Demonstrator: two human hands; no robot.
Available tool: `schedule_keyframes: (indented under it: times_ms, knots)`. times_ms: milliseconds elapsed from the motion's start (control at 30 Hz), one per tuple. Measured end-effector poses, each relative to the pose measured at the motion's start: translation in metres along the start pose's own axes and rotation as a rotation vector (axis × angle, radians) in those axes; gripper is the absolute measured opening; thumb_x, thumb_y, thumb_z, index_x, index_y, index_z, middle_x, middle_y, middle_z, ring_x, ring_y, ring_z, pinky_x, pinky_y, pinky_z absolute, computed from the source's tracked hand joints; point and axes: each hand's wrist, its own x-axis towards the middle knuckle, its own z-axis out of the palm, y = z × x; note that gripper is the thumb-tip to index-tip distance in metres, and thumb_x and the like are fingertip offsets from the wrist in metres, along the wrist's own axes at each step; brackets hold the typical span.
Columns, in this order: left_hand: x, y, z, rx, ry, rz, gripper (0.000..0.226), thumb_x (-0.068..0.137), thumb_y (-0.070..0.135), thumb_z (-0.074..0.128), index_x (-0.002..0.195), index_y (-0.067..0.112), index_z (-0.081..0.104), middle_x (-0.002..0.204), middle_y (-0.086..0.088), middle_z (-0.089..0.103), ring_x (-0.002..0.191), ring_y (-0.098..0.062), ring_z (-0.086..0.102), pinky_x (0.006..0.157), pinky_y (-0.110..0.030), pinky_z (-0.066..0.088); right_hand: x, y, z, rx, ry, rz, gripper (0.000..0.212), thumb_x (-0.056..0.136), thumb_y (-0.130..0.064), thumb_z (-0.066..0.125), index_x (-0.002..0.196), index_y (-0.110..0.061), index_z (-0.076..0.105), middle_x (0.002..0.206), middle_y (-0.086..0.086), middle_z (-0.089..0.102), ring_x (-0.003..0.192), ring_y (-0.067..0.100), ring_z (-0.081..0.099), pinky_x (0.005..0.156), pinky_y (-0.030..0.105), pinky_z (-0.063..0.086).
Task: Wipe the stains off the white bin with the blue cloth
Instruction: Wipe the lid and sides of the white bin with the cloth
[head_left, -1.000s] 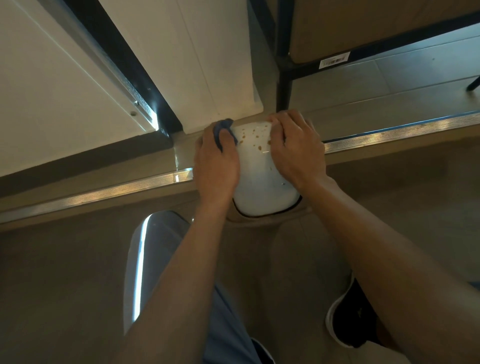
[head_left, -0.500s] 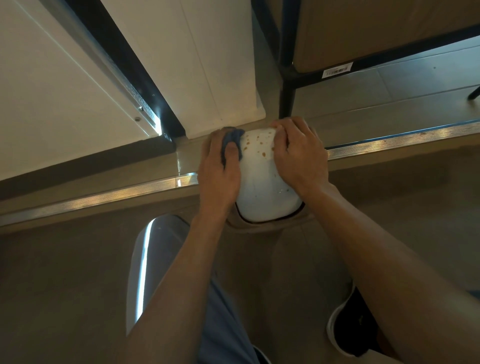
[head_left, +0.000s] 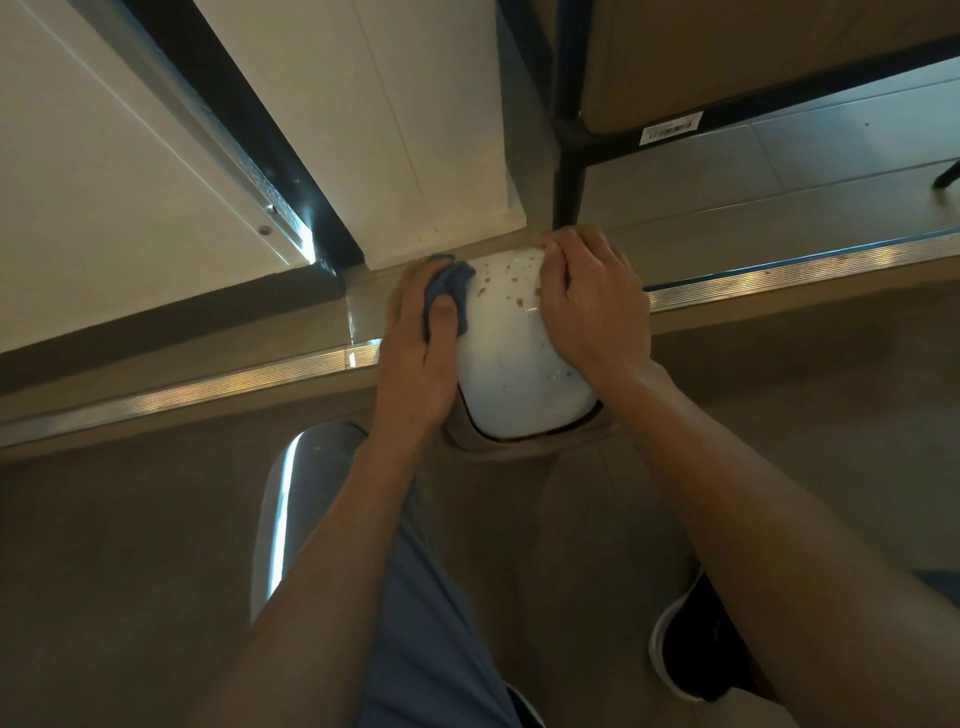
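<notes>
White rounded plastic bin (head_left: 511, 358), brown-spotted, stands on the floor between both hands. Left hand (head_left: 415, 353) pinches the crumpled blue cloth (head_left: 448, 291); right hand (head_left: 592, 306) grips the rim. Best sweep cloth firmly across the spots while bracing.

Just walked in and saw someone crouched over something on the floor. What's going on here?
A person is cleaning a white bin that sits on the floor. The left hand holds a bunched blue cloth against the bin's left side, near the top. The right hand grips the bin's right side to steady it. Brown stains still speckle the upper part of the bin between the two hands, so the wiping is not finished.
</notes>
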Motion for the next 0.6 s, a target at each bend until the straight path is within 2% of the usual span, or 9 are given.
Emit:
schedule_keyframes:
  times_ms: [100,133,233,300,400,467,533,600]
  knots:
    - [0.018,0.025,0.012,0.057,0.074,-0.220,0.032,0.107,0.032,0.035,0.128,0.034,0.058,0.129,0.004,0.060,0.119,-0.011,0.055,0.107,-0.040,0.045,0.000,0.000,0.000,0.005,-0.003,0.004,0.031,0.104,-0.032,0.035,0.118,-0.021,0.061,0.122,-0.004,0.058,0.108,0.017,0.056,0.080,0.031,0.045]
    - [0.020,0.027,0.014,0.081,0.066,-0.211,0.030,0.106,0.032,0.036,0.125,0.035,0.059,0.130,0.005,0.059,0.118,-0.010,0.054,0.106,-0.039,0.045,0.000,0.000,-0.001,0.008,-0.001,0.006,0.031,0.104,-0.031,0.036,0.118,-0.021,0.061,0.122,-0.004,0.058,0.108,0.017,0.056,0.080,0.031,0.045]
    - [0.005,0.016,0.008,0.064,0.026,-0.015,0.038,0.106,0.029,0.038,0.139,0.022,0.055,0.145,-0.001,0.050,0.130,-0.003,0.047,0.112,-0.024,0.039,-0.001,0.000,-0.002,0.008,0.002,0.009,0.030,0.104,-0.031,0.037,0.119,-0.022,0.061,0.123,-0.004,0.058,0.110,0.017,0.056,0.080,0.031,0.044]
    - [-0.011,0.003,0.004,0.049,0.024,0.053,0.038,0.107,0.023,0.039,0.143,0.020,0.052,0.151,-0.003,0.045,0.136,0.003,0.040,0.114,-0.016,0.032,-0.001,-0.001,-0.002,0.006,-0.003,0.006,0.031,0.104,-0.032,0.036,0.120,-0.021,0.061,0.124,-0.003,0.058,0.111,0.017,0.056,0.080,0.030,0.042]
    - [0.001,0.013,0.009,0.022,0.084,-0.079,0.036,0.107,0.026,0.037,0.137,0.026,0.056,0.139,0.003,0.055,0.128,-0.005,0.050,0.111,-0.032,0.041,-0.001,0.000,-0.002,0.015,-0.009,-0.003,0.033,0.104,-0.032,0.035,0.121,-0.021,0.062,0.125,-0.003,0.058,0.112,0.019,0.056,0.081,0.032,0.045]
    - [0.015,0.024,0.013,0.041,0.086,-0.153,0.034,0.106,0.029,0.036,0.130,0.031,0.060,0.130,0.007,0.060,0.121,-0.007,0.053,0.107,-0.036,0.044,0.000,0.001,-0.002,0.022,-0.004,0.000,0.033,0.104,-0.031,0.036,0.120,-0.020,0.062,0.124,-0.002,0.059,0.111,0.019,0.057,0.082,0.034,0.047]
    - [0.012,0.024,0.012,0.078,0.059,-0.085,0.034,0.106,0.028,0.038,0.133,0.029,0.058,0.135,0.004,0.057,0.125,-0.005,0.050,0.107,-0.030,0.043,0.000,0.000,-0.003,0.023,0.007,0.005,0.032,0.104,-0.031,0.037,0.119,-0.019,0.062,0.122,-0.002,0.059,0.109,0.018,0.057,0.081,0.035,0.048]
    - [-0.004,0.015,0.008,0.090,0.034,0.033,0.037,0.107,0.025,0.040,0.142,0.021,0.053,0.149,-0.003,0.046,0.134,0.005,0.041,0.111,-0.014,0.034,-0.001,-0.001,-0.002,0.017,0.009,0.007,0.033,0.104,-0.032,0.036,0.119,-0.020,0.062,0.123,-0.002,0.059,0.109,0.019,0.057,0.081,0.034,0.047]
